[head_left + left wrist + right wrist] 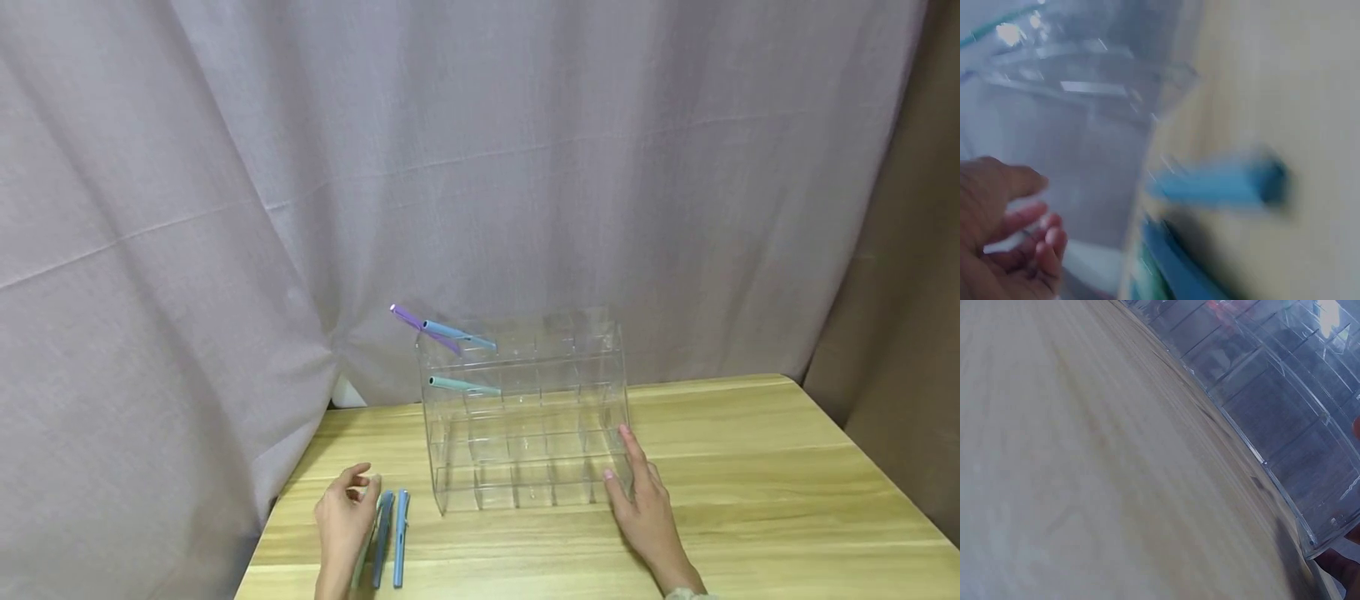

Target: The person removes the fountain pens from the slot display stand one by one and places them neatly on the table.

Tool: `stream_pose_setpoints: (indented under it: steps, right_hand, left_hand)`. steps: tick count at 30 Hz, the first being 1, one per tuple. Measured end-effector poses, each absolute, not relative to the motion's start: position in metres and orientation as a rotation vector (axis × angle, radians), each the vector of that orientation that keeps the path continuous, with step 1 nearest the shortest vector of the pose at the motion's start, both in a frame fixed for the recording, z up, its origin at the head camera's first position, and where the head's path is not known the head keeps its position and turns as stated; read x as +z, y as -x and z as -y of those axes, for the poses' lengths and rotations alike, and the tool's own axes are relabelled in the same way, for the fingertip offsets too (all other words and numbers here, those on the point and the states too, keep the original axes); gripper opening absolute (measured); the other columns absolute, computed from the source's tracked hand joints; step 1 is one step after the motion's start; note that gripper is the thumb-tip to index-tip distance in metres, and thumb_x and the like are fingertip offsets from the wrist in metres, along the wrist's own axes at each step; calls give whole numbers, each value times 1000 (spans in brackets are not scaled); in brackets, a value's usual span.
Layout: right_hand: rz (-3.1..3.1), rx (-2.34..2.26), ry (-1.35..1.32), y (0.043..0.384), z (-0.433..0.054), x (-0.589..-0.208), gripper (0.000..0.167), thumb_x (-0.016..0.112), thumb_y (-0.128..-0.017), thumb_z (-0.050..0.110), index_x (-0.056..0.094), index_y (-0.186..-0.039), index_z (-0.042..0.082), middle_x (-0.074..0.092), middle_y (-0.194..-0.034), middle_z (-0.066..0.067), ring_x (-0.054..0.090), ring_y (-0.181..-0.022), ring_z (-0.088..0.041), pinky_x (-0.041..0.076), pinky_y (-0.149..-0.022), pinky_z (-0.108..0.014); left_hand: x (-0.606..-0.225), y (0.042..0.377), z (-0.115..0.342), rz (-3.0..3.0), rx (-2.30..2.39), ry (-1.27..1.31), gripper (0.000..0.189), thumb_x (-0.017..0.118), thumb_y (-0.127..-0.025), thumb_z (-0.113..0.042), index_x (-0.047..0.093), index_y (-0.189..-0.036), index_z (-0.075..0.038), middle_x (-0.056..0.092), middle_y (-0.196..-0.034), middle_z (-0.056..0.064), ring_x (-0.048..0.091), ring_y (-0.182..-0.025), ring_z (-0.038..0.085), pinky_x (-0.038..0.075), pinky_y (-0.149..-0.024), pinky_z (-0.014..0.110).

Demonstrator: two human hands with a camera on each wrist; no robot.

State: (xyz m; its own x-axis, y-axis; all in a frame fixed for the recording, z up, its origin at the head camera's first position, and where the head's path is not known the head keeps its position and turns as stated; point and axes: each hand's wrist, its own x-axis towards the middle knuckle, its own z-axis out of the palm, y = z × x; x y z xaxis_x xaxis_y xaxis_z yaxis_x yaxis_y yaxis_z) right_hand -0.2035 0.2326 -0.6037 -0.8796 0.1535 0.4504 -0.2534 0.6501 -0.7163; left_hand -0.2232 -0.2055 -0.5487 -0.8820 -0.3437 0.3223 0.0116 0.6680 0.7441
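Observation:
A clear plastic tiered organizer [531,497] with many small compartments stands on the table. My right hand [647,512] rests against its right side, thumb near the front corner and straight forefinger along the side wall. My left hand [347,512] hovers at the left with loosely bent fingers and nothing in them. Beside it lie a light blue pen [401,537], a darker blue pen [383,540] and a green pen [363,554], partly hidden by the hand. A purple pen [407,316] and a blue pen [450,333] lean in the top tier, a pale green pen [461,386] one tier lower.
The wood-grain table [750,483] extends to the right of the organizer. A grey curtain [525,167] hangs behind the table and down its left side. Small and white, an object [347,393] shows at the table's back left edge.

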Motion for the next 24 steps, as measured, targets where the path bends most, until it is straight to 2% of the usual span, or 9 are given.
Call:
stream_pose_setpoints:
  steps: [7,9,14,17,18,21,24]
  right_hand:
    - [2391,1155,-56,203,-232,-603,78,61,-108,20,18,-173,30,35,-173,-24,47,-144,-59,42,-99,-88]
    - [2391,1153,-43,203,-231,-603,79,61,-108,21,18,-173,32,35,-173,-23,47,-144,-58,42,-98,-88]
    - [2387,1141,-53,203,-229,-606,79,61,-109,20,17,-173,32,34,-174,-22,48,-143,-57,44,-99,-87]
    - [2383,1137,-68,203,-227,-606,78,61,-109,18,19,-173,28,33,-175,-21,48,-143,-57,44,-100,-86]
    - [2382,1135,-71,203,-226,-606,78,61,-108,18,19,-173,27,33,-175,-20,48,-143,-57,44,-100,-86]
    - [2385,1133,-74,203,-225,-606,78,62,-108,16,20,-173,24,33,-175,-20,47,-143,-58,44,-101,-86]
    - [2388,1139,-70,204,-225,-605,80,62,-107,16,18,-173,28,32,-175,-20,47,-144,-58,43,-101,-86]
  left_hand:
    - [-500,240,160,2114,-1409,53,31,82,-93,-5,78,-123,-11,81,-105,8,62,-71,1,48,-58,15]
    - [-487,246,149,2052,-1480,127,34,82,-94,-5,77,-126,-13,80,-109,7,61,-72,2,46,-58,15]
    - [-464,260,130,2025,-1547,279,39,80,-97,-10,74,-135,-18,78,-115,16,61,-72,3,47,-62,15]
    - [-458,267,124,2039,-1555,334,40,78,-99,-11,73,-138,-20,78,-124,13,62,-71,4,48,-62,15]
    - [-456,269,123,2042,-1554,353,39,77,-100,-12,73,-138,-19,78,-128,11,62,-72,3,48,-62,15]
    - [-454,275,119,2033,-1536,402,37,76,-100,-10,73,-137,-16,79,-128,8,60,-67,4,47,-58,16]
    - [-452,280,115,2021,-1490,429,33,77,-100,-10,76,-133,-13,80,-121,11,57,-66,3,45,-56,16]
